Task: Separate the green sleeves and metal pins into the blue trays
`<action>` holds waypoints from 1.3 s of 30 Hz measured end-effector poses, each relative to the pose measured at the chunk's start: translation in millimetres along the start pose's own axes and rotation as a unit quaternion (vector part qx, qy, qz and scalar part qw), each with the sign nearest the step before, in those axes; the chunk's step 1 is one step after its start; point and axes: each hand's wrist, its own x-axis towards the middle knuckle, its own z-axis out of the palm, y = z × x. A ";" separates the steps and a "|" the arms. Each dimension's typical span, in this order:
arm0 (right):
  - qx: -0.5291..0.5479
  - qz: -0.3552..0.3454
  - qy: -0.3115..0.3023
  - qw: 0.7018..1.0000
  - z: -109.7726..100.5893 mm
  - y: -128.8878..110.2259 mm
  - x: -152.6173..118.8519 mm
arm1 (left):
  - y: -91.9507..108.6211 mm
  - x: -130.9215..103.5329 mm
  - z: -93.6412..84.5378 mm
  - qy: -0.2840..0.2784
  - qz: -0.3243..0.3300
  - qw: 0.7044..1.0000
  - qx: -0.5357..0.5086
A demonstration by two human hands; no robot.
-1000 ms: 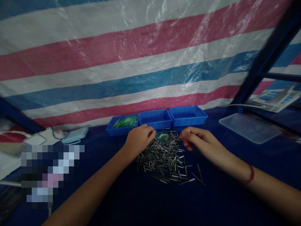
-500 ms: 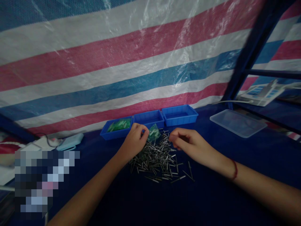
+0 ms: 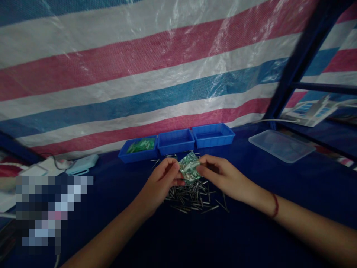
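Note:
A small clear plastic bag with a green tint (image 3: 190, 168) is held up between both hands, some light pieces showing inside it. My left hand (image 3: 164, 178) pinches its left edge, fingers closed. On its right edge, the thumb and fingers of my right hand (image 3: 219, 172) close in a pinch. Below and behind the bag lies a heap of thin metal pins resembling rivets (image 3: 192, 195), partly hidden by the hands. A blue bin with green bags in it (image 3: 131, 159) stands beyond my left hand.
Two more blue bins, a middle one (image 3: 177, 148) and a right one (image 3: 216, 139), line the back of the blue table (image 3: 195, 242). At the right lies a clear plastic lid (image 3: 281, 147). Striped sheeting (image 3: 167, 89) hangs behind. A light-blue object (image 3: 82, 165) sits at the left.
The green bag, which lay on the metal pins, is now lifted and held between both hands. My hands have come closer together over the heap.

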 end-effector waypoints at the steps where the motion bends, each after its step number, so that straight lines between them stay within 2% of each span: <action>1: 0.023 0.006 -0.011 1.000 -0.2 -0.1 0.5 | -1.3 0.0 0.1 0.007 -0.004 1.000 -0.016; 3: 0.065 0.009 -0.025 0.998 -0.3 0.4 0.9 | -4.2 0.2 0.3 0.007 -0.003 0.999 -0.041; 8: 0.107 0.011 -0.026 0.994 4.6 -0.1 -2.2 | -11.2 -0.2 2.9 -0.073 0.026 0.997 0.022; 12: 0.117 0.041 -0.014 0.992 10.6 -6.2 -4.6 | -11.4 -0.1 2.0 -0.042 0.047 0.995 0.081; 14: 0.132 0.074 0.006 0.989 12.5 -8.7 -4.9 | -9.0 -0.4 -1.5 0.000 0.093 0.987 0.134; 16: 0.179 0.126 -0.008 0.976 13.7 -9.9 -5.4 | -6.3 -1.6 -6.1 0.032 0.183 0.960 0.211; 19: 0.257 0.192 -0.084 0.943 14.1 -10.9 -7.3 | -5.1 -4.5 -11.1 0.015 0.320 0.895 0.309; 21: 0.287 0.196 -0.094 0.933 13.8 -11.4 -8.7 | -6.3 -6.1 -11.7 -0.008 0.368 0.867 0.336; 23: 0.295 0.177 -0.073 0.936 13.3 -11.4 -9.2 | -7.8 -6.5 -10.8 -0.007 0.381 0.859 0.342; 25: 0.276 0.148 -0.050 0.949 12.4 -10.7 -8.3 | -8.6 -5.8 -9.4 0.015 0.359 0.877 0.319; 27: 0.227 0.109 -0.032 0.967 10.8 -9.7 -6.6 | -8.7 -4.3 -8.0 0.040 0.293 0.920 0.258; 29: 0.131 0.047 0.001 0.990 7.8 -8.5 -5.5 | -8.9 -2.6 -5.8 0.031 0.178 0.968 0.172; 31: -0.014 -0.046 0.034 0.998 3.2 -6.9 -6.2 | -9.7 -1.3 -2.2 -0.003 0.045 0.995 0.085; 33: -0.157 -0.154 0.036 0.975 -2.1 -4.2 -8.4 | -10.1 -0.9 2.6 -0.022 -0.060 0.998 0.008; 35: -0.252 -0.236 0.011 0.939 -6.4 -1.2 -11.1 | -9.1 -1.8 7.2 -0.025 -0.113 0.992 -0.060; 37: -0.300 -0.277 -0.003 0.913 -7.9 0.8 -13.1 | -6.7 -3.5 10.2 -0.024 -0.112 0.988 -0.108; 39: -0.313 -0.274 0.009 0.909 -5.9 0.2 -13.9 | -4.5 -4.7 11.0 -0.012 -0.077 0.990 -0.119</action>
